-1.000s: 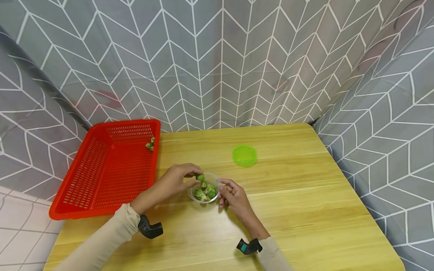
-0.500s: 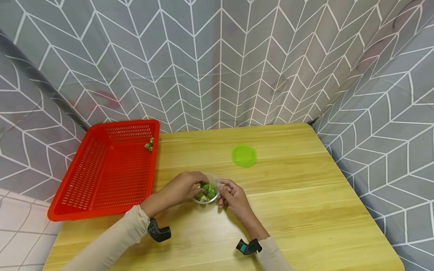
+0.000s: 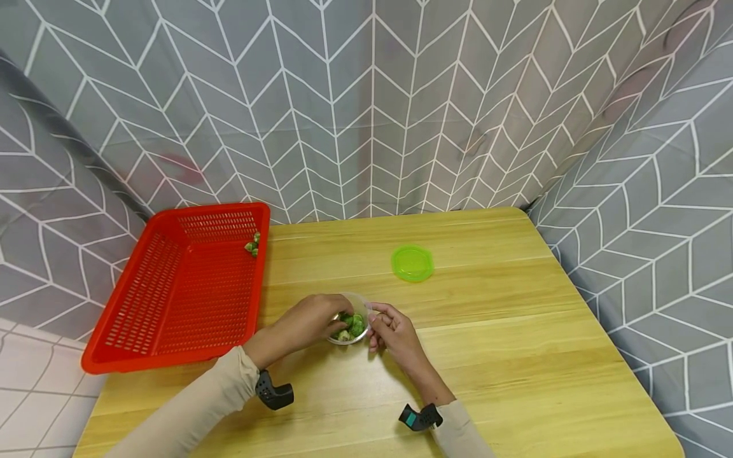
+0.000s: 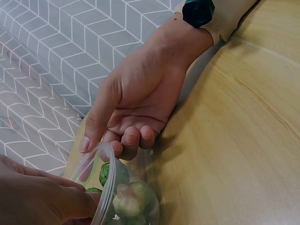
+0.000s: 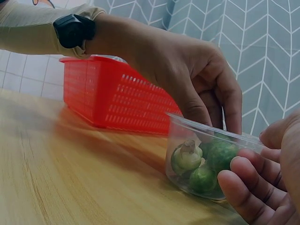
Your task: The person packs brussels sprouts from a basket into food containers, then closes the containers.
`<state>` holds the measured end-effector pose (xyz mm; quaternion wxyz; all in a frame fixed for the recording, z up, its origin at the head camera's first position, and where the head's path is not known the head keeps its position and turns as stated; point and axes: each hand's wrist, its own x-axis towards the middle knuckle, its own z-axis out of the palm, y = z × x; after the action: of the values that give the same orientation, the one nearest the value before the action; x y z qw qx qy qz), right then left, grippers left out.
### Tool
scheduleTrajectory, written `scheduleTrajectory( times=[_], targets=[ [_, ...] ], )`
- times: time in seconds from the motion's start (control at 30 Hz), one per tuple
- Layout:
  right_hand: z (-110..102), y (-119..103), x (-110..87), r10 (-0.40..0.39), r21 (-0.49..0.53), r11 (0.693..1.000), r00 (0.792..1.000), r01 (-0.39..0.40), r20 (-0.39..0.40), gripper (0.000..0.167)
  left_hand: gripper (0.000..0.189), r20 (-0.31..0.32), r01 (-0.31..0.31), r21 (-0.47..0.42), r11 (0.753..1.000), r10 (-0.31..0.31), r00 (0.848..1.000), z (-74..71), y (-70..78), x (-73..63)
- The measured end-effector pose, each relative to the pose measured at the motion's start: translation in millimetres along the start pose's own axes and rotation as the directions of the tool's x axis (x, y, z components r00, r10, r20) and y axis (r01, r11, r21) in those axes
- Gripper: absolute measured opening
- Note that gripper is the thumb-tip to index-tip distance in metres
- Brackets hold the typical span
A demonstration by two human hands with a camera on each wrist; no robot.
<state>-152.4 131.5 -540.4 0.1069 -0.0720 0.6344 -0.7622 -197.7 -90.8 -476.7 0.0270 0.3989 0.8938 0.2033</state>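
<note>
Right hand (image 3: 397, 336) pinches clear round plastic container (image 4: 110, 180); left hand (image 3: 309, 322) reaches inside among green Brussels sprouts (image 5: 203, 179), grip not discernible.

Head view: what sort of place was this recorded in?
Probably an indoor corner screened off for recording, though the room itself can't be identified. A wooden table stands against grey patterned curtains, and white tiles show at the lower left.

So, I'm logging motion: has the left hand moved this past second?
Yes, in the head view the left hand shifted right, away from the basket.
</note>
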Motion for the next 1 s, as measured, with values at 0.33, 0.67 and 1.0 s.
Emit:
scheduleTrajectory(
  times=[0.33, 0.67, 1.0],
  targets=[
    [1.4, -1.4, -1.0, 0.017, -0.001, 1.000, 1.000, -0.017, -0.012, 0.041, 0.021, -0.017, 0.016, -0.040, 0.999, -0.017, 1.000, -8.5, 0.7, -1.0],
    [2.2, -3.2, -1.0, 0.029, -0.010, 1.000, 0.999, -0.029, -0.023, 0.041, 0.023, -0.152, 0.024, -0.044, 0.999, -0.031, 0.988, -40.2, -9.3, -4.1],
    [1.3, 0.3, -0.8, 0.016, -0.006, 1.000, 1.000, -0.016, -0.027, 0.041, 0.029, -0.258, 0.149, -0.099, 0.984, -0.170, 0.951, -79.8, -33.6, -20.2]
  ],
)
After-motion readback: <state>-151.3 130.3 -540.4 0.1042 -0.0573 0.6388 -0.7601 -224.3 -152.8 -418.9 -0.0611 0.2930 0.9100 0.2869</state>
